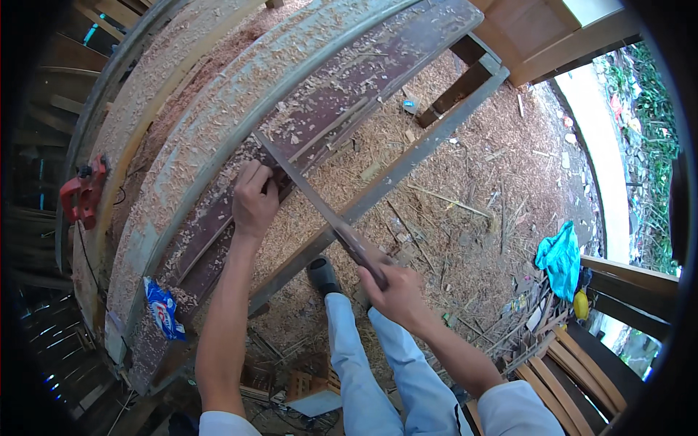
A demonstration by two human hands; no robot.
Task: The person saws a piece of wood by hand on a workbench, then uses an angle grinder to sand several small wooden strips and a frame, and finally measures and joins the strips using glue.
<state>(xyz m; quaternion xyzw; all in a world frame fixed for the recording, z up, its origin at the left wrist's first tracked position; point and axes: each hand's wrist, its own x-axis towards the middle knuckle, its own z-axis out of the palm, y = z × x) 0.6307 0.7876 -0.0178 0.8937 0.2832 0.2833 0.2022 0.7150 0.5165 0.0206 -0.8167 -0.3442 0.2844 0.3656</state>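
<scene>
My right hand (398, 294) is closed round the dark wooden handle of what looks like a handsaw (309, 190), seen nearly edge-on; its teeth do not show. The long narrow blade points up and left, crossing a thin wooden strip (338, 123) on the dark reddish plank bench (392, 62). Just left of the blade, my left hand (254, 195) has its fingers curled over the strip. The exact grip is partly hidden by the hand itself.
On the left lies a red power tool (84, 192) with a cord. A blue packet (164, 310) rests at the bench's near end. A long grey beam (425, 149) runs beside the bench. Shavings cover the floor (465, 196). Right, there is a turquoise plastic bag (558, 260).
</scene>
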